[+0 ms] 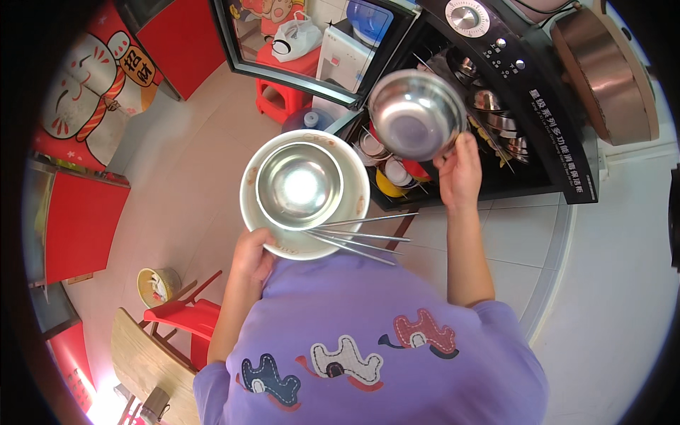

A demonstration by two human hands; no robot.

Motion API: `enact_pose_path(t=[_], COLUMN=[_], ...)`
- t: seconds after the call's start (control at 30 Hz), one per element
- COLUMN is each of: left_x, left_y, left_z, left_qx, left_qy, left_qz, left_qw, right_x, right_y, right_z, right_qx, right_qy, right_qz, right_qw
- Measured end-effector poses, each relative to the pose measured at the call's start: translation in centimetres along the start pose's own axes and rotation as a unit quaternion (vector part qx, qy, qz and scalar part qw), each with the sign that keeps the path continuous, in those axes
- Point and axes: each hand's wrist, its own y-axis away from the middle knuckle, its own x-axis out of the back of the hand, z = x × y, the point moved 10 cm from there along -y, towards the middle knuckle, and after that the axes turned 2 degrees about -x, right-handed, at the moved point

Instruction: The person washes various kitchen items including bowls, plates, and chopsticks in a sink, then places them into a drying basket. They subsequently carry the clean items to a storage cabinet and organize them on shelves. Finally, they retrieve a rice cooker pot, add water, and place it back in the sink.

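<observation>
My left hand (255, 255) grips the near rim of a large white bowl (246, 199), its thumb hooked over the edge. Inside that bowl rests a smaller stainless steel bowl (300, 186). Several metal chopsticks (366, 235) fan out from beside it over the white bowl's right rim. Pinched at its rim in my right hand (461, 170), another stainless steel bowl (417, 114) is held up in front of a black disinfection cabinet (558, 133). The cabinet's glass door (297, 79) stands swung out to the left. Metal bowls (499, 122) sit on a rack inside, partly hidden by the raised bowl.
White and coloured dishes (396, 172) fill the cabinet's lower rack. Copper-coloured cookware (611, 79) is on top of the cabinet. A red stool (276, 101) and a water jug (311, 121) stand behind the door. At left are a wastebasket (159, 287), a red chair (183, 313) and a wooden table (143, 356).
</observation>
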Motion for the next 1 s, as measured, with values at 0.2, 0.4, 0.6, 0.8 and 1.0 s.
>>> enact_pose_path(t=[0.2, 0.4, 0.6, 0.8, 1.0], left_x=[1.5, 1.2, 1.3, 0.9, -0.4], left_y=[0.2, 1.9, 3.2, 4.2, 4.3], left_z=[0.6, 1.5, 1.7, 1.7, 1.5], left_qx=[-0.006, -0.039, -0.086, -0.121, -0.113], left_qy=[-0.011, 0.0, 0.036, 0.07, 0.093], left_qz=[0.019, 0.068, 0.114, 0.126, 0.142], left_qw=[1.0, 0.997, 0.989, 0.982, 0.979], right_x=[12.8, 12.8, 15.0, 15.0, 15.7], right_y=[-2.0, -11.6, -21.1, -28.1, -29.3], right_z=[13.4, 15.2, 15.2, 13.8, 13.8], right_qx=[-0.255, -0.198, -0.08, 0.024, 0.044], right_qy=[-0.111, -0.216, -0.241, -0.233, -0.242], right_qz=[0.154, 0.245, 0.311, 0.256, 0.201], right_qw=[0.948, 0.924, 0.916, 0.938, 0.948])
